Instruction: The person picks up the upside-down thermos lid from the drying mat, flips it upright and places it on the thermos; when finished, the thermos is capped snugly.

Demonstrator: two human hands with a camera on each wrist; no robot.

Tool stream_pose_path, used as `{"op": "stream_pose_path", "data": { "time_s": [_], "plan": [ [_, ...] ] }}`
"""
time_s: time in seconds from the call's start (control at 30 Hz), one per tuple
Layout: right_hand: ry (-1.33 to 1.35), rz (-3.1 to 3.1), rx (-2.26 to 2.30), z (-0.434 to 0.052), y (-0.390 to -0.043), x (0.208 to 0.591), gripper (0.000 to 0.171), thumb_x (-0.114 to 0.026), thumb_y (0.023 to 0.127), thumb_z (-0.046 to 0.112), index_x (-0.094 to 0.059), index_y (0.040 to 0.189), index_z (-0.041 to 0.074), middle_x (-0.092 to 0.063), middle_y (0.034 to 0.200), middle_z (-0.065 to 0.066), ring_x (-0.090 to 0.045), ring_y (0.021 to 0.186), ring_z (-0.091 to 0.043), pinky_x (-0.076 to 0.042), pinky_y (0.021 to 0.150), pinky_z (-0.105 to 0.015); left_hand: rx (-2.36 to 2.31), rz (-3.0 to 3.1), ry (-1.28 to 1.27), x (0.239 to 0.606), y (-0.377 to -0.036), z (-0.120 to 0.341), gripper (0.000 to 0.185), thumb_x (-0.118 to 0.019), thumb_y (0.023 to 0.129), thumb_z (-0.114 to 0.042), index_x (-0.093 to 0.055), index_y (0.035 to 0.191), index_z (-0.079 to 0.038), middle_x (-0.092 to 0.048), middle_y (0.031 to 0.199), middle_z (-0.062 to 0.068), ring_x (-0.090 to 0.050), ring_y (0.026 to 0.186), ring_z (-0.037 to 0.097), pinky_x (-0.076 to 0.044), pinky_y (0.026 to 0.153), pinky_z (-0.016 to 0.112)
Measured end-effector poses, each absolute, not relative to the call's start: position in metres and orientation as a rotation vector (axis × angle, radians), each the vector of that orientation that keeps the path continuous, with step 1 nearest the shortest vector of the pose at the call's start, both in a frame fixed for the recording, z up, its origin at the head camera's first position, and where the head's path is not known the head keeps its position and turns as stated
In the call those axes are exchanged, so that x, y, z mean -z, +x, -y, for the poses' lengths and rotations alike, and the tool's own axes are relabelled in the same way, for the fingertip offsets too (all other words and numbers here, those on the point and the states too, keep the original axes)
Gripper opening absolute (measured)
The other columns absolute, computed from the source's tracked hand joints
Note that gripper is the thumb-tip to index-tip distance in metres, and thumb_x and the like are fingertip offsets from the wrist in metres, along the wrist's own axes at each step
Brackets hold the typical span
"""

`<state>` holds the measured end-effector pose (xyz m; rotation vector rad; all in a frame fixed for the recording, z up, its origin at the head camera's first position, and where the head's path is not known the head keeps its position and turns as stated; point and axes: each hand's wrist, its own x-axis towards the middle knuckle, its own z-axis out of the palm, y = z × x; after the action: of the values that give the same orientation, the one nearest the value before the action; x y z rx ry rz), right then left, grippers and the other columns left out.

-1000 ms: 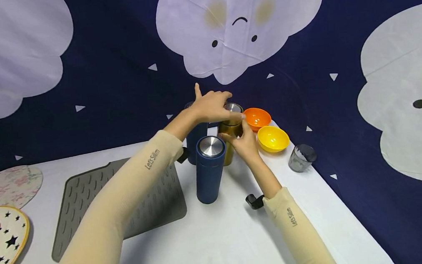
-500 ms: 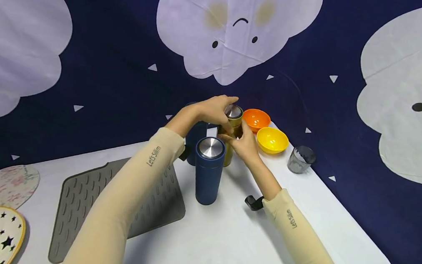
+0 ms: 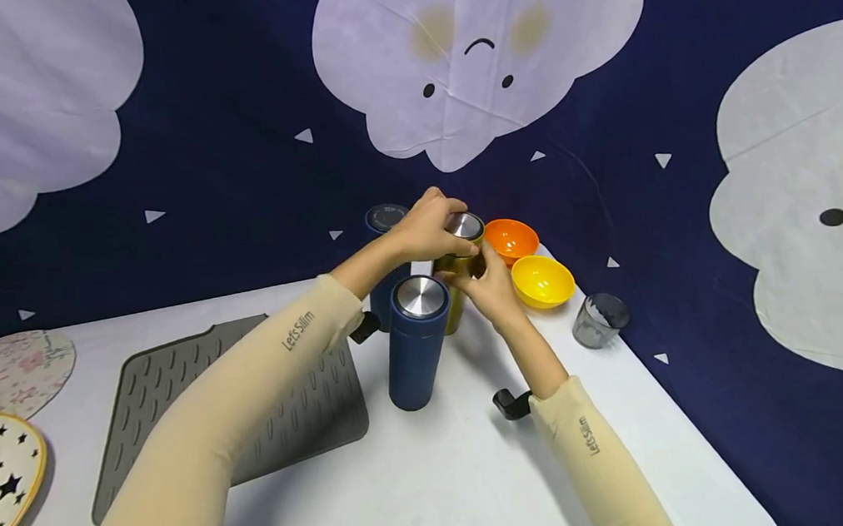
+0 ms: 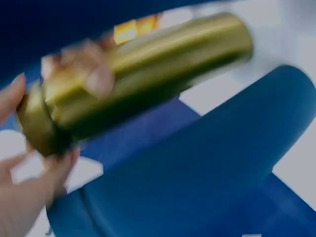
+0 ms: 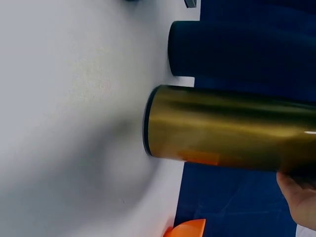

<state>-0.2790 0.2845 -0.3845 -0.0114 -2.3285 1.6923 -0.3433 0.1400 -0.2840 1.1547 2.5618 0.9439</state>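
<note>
Gold vacuum flask [image 3: 459,280] stands upright on the white table [image 3: 440,478] toward its far right corner, just behind the near navy flask [image 3: 417,343] and just in front of the orange bowl [image 3: 511,238]. A second navy flask [image 3: 385,254] stands to its left, partly hidden by the left forearm.

Left hand [image 3: 429,229]: fingers curled over and around the gold flask's steel-topped lid [image 3: 464,227], gripping it from above. The left wrist view is blurred but shows fingertips [image 4: 61,165] at the lid end of the gold body [image 4: 148,79].

Right hand [image 3: 490,286]: fingers wrapped round the upper body of the flask below the lid, bracing it. The right wrist view shows the flask's base [image 5: 150,121] seated on the table, with only a fingertip [image 5: 296,195] visible.

Nearby: yellow bowl [image 3: 543,280] just beside the right hand, a small grey cup [image 3: 601,318] near the table's right edge, a grey ribbed mat [image 3: 215,398] to the left.

Risks, as judged:
- The flasks stand closely grouped; a sideways pull on the lid could knock the near navy flask over
- A right hand bracing high on the body leaves the base free to skid toward the bowls
- Whether the lid is tight or loose cannot be told; a sudden release could jerk the left hand into the rear flask
</note>
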Motion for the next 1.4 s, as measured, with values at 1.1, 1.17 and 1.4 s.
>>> {"op": "stream_pose_path", "data": {
  "time_s": [1.1,1.17,1.4],
  "plan": [
    [0.020,2.409,-1.705,-0.288,-0.278,0.383,0.061,-0.077,0.081,0.006,-0.050,0.135,0.007,-0.058,0.132,-0.013,-0.051,0.123,-0.026,-0.039,0.110,-0.041,-0.161,-2.810,1.302,0.275,-0.351,-0.139,0.057,-0.064,0.084,-0.067,-0.068,0.096,-0.012,-0.069,0.092,0.001,-0.062,0.103,0.024,-0.013,0.118,0.063],
    [0.004,2.420,-1.682,-0.288,-0.280,0.382,0.058,-0.078,0.080,0.006,-0.052,0.132,0.006,-0.059,0.129,-0.014,-0.052,0.121,-0.028,-0.040,0.109,-0.042,-0.172,-2.779,1.292,0.274,-0.354,-0.139,0.059,-0.066,0.085,-0.065,-0.068,0.110,-0.011,-0.069,0.101,0.001,-0.059,0.110,0.025,-0.009,0.118,0.064],
    [-0.007,2.435,-1.682,-0.289,-0.293,0.382,0.065,-0.078,0.082,0.008,-0.048,0.140,0.008,-0.056,0.137,-0.016,-0.050,0.129,-0.030,-0.039,0.112,-0.043,-0.255,-2.737,1.217,0.277,-0.362,-0.135,0.085,-0.061,0.088,-0.065,-0.040,0.152,-0.013,-0.053,0.144,0.007,-0.036,0.140,0.030,0.006,0.115,0.069]
  ]
}}
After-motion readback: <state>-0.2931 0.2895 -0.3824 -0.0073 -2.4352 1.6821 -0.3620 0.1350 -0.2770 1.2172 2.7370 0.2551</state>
